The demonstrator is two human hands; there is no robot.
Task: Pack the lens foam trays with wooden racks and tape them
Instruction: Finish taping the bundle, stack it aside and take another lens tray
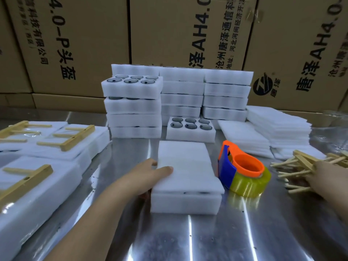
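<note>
Your left hand (156,172) grips the foam tray (186,203) toward the tabletop's (207,242) front edge. Risk noted: its cover sheet (184,162) lies untaped and could slide off if you let go; the tangled wooden racks (299,164) at the right edge may drag out together. Thumb rests on top, fingers down the side. Your right hand (323,178) is among the racks; its grip cannot be determined.

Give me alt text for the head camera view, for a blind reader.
A person's left hand grips a covered foam tray on a metal table; the right hand touches a pile of wooden racks. A tape dispenser sits between.
</note>
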